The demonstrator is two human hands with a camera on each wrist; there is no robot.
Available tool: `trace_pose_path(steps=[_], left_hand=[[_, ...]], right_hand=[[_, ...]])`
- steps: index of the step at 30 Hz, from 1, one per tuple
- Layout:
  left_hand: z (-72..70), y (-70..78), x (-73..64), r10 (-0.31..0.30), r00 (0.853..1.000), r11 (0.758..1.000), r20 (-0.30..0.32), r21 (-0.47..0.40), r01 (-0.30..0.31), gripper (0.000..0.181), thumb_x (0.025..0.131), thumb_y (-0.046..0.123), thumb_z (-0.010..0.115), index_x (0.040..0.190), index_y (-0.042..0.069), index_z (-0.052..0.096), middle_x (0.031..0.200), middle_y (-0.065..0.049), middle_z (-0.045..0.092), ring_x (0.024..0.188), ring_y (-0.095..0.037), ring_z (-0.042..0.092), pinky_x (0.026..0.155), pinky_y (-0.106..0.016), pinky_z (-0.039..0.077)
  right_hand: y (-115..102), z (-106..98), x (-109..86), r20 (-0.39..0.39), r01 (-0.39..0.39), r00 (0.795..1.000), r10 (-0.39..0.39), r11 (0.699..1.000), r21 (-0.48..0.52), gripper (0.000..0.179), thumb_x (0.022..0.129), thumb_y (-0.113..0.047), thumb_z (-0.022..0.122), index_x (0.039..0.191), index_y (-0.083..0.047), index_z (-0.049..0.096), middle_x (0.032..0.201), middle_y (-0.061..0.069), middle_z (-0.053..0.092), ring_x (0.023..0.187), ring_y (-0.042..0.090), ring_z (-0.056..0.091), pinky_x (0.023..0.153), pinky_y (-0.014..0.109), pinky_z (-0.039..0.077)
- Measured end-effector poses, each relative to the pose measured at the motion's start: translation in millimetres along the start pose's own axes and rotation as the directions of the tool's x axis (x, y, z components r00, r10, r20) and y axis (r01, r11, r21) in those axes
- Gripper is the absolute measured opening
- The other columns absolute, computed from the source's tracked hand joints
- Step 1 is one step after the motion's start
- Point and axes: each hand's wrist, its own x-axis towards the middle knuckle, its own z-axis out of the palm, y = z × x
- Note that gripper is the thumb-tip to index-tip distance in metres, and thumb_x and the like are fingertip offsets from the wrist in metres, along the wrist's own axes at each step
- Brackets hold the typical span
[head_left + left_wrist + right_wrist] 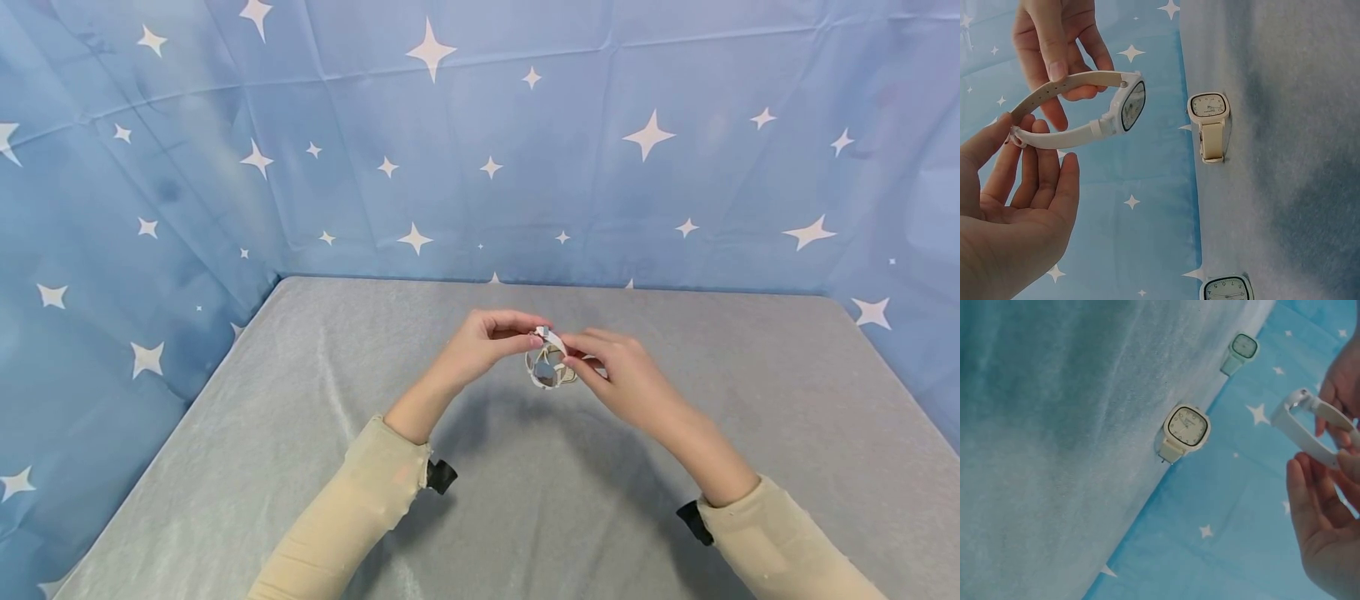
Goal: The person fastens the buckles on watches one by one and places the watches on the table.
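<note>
A white wristwatch (1127, 105) is held up between both hands, its strap bent into a loop. My left hand (491, 343) pinches the strap at the buckle end between thumb and fingers, as the left wrist view shows. With thumb and fingers, my right hand (618, 367) grips the strap (1079, 80) on the opposite side of the loop. The watch's face is turned away from the hands in the left wrist view. In the right wrist view, the white strap (1304, 434) runs into my right fingers, and the face is hidden.
A cream watch (1186, 428) lies on the grey cloth-covered table (360, 500), face showing. Farther along the table in the right wrist view is a pale green watch (1242, 350). Another watch (1227, 289) is cut off at the left wrist view's bottom. A blue starred curtain (480, 125) hangs behind.
</note>
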Motion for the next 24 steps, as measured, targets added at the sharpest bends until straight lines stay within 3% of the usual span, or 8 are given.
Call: trace_pose_path(steps=[4,6,16,20,24], left_hand=[[0.1,0.1,-0.7,-0.009,1.000,1.000,0.007,0.007,0.009,0.027,0.094,0.005,0.066,0.120,-0.002,0.069,0.118,-0.022,0.071,0.106,-0.028,0.070,0.094,-0.028,0.055],[0.2,0.3,-0.8,-0.011,1.000,1.000,0.006,0.018,0.011,0.027,0.094,0.005,0.066,0.120,-0.002,0.070,0.117,-0.021,0.071,0.108,-0.032,0.069,0.094,-0.028,0.056],[3.7,-1.7,0.7,-0.023,1.000,0.999,0.000,0.043,0.023,0.027,0.092,0.006,0.069,0.118,-0.001,0.070,0.113,-0.020,0.072,0.094,-0.009,0.070,0.090,-0.025,0.056],[5.3,-3.2,0.8,-0.010,1.000,0.999,-0.009,0.037,0.010,0.027,0.092,0.006,0.069,0.118,-0.002,0.070,0.110,-0.020,0.073,0.092,-0.011,0.071,0.088,-0.025,0.056],[6.6,-3.5,1.3,0.017,0.999,0.999,-0.041,0.034,-0.016,0.026,0.092,0.005,0.069,0.116,-0.004,0.069,0.106,-0.020,0.073,0.090,-0.011,0.070,0.085,-0.023,0.056]], right_hand=[[-0.9,0.3,0.4,-0.003,-0.002,1.000,0.002,1.000,-0.007,0.030,0.093,-0.004,0.068,0.122,-0.008,0.070,0.106,0.006,0.073,0.085,0.014,0.068,0.075,0.032,0.060],[-1.6,0.3,0.3,-0.003,-0.003,1.000,0.003,1.000,-0.012,0.031,0.093,-0.004,0.068,0.124,-0.009,0.070,0.105,0.004,0.073,0.083,0.013,0.067,0.074,0.032,0.060],[-7.2,-0.3,0.7,-0.014,-0.010,1.000,0.009,0.999,-0.049,0.029,0.096,-0.008,0.065,0.125,-0.008,0.069,0.089,0.000,0.063,0.067,0.009,0.047,0.057,0.023,0.042],[-9.4,0.3,2.2,0.003,-0.063,0.998,0.063,0.998,-0.007,0.033,0.098,-0.010,0.063,0.131,-0.004,0.064,0.100,0.007,0.068,0.079,0.016,0.062,0.068,0.028,0.056],[-9.8,0.6,4.2,0.015,-0.131,0.991,0.130,0.979,0.153,0.035,0.097,-0.007,0.064,0.131,-0.001,0.061,0.116,0.015,0.070,0.103,0.028,0.070,0.084,0.037,0.060]])
